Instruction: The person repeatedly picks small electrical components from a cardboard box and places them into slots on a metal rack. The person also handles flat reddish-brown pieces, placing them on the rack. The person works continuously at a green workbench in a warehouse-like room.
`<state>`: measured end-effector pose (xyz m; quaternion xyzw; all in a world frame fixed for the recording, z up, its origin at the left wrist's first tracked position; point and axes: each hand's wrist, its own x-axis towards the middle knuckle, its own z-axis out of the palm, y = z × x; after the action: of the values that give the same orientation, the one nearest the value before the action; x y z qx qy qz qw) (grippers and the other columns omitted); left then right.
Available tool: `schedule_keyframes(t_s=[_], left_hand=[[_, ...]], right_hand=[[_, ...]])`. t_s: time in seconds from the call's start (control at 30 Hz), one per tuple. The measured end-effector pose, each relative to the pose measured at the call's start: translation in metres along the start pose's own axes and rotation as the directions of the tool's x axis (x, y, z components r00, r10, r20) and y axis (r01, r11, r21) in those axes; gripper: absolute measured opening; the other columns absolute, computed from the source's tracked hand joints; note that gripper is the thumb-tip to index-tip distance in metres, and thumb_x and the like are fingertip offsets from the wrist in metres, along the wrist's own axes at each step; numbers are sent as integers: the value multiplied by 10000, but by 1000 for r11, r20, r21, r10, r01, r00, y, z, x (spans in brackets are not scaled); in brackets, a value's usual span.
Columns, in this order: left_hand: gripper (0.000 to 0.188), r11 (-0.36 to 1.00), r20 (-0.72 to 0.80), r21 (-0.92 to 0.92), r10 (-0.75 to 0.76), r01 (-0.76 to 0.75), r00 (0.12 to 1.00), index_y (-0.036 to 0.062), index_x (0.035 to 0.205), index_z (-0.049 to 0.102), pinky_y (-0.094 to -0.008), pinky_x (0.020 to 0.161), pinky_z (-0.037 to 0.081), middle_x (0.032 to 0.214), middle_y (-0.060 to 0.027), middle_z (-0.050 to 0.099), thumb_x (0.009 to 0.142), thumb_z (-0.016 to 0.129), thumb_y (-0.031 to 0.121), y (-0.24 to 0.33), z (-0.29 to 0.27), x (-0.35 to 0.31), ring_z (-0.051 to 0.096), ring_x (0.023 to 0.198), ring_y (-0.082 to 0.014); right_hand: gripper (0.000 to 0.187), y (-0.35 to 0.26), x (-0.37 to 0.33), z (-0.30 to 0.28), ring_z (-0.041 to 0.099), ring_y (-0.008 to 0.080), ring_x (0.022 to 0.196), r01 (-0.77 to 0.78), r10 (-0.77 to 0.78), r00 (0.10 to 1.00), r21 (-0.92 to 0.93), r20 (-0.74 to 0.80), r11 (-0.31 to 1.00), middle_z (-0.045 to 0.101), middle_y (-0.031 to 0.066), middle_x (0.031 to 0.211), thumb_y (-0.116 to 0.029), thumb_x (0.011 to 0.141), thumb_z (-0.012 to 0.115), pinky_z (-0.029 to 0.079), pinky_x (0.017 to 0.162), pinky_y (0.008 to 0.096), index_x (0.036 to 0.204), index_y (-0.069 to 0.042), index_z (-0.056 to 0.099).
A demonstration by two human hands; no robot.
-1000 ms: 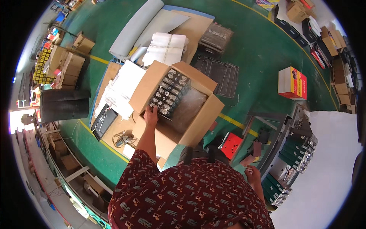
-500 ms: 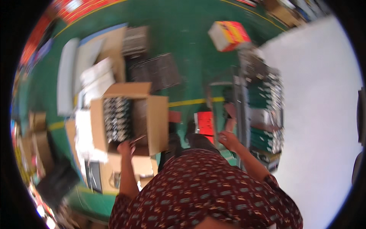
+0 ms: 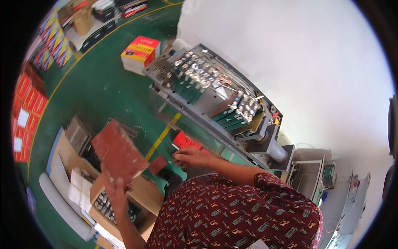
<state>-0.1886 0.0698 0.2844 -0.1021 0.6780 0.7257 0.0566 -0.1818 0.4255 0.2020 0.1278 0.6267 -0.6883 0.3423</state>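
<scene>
My left hand point(image 3: 117, 194) grips the lower edge of a flat reddish-brown board point(image 3: 119, 152), worn at its edges and tilted up. The board is above an open cardboard box point(image 3: 150, 198), partly hiding it. Inside the box, rows of dark-green parts with silvery tops point(image 3: 104, 204) show beside my wrist. My right hand point(image 3: 190, 156) is in front of my body with its fingers curled closed; whatever may be in them is hidden. Beyond it stands a grey metal workbench point(image 3: 195, 108), bearing green parts with shiny metal tops point(image 3: 198, 71).
A red-and-yellow carton point(image 3: 141, 54) stands on the green floor beyond the bench. Near my feet lie a red box point(image 3: 185, 140) and a small brown piece point(image 3: 157, 164). A white wall point(image 3: 290, 62) rises behind the bench. Left, a grey roll point(image 3: 62, 207) lies beside flattened cardboard.
My view has swung right toward the workbench. My left hand has come up out of the cardboard box and now holds the reddish-brown board. My right hand has moved in from the bench's side.
</scene>
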Motion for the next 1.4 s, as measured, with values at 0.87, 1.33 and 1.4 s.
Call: schedule_keyframes(t_s=[0.87, 1.33, 1.4], left_hand=[[546, 906, 532, 301, 100, -298, 841, -56, 1446, 583, -341, 876, 587, 1285, -178, 710, 967, 750, 145, -55, 329, 182, 688, 1053, -200], [757, 817, 347, 453, 206, -356, 915, -4, 1440, 513, -431, 994, 543, 1419, -215, 608, 813, 893, 187, -65, 381, 191, 606, 1300, -325], [776, 825, 345, 435, 216, -360, 913, 1, 1442, 499, -437, 1023, 526, 1409, -213, 614, 806, 898, 194, -63, 384, 189, 607, 1295, -336]], right_hand=[[920, -51, -129, -465, 701, 443, 1149, -341, -792, 156, -785, -590, 517, 708, 311, 1242, -252, 835, 828, 552, 1021, 483, 1571, 70, 381], [847, -206, 50, -314, 678, 431, 1186, 105, -431, 889, -850, -152, 515, 687, 318, 1269, -115, 781, 753, 543, 1035, 464, 1553, 30, 435], [771, -197, 44, -321, 710, 421, 1089, 192, -517, 848, -838, -121, 511, 729, 281, 1138, -109, 758, 743, 566, 954, 465, 1487, 2, 520]])
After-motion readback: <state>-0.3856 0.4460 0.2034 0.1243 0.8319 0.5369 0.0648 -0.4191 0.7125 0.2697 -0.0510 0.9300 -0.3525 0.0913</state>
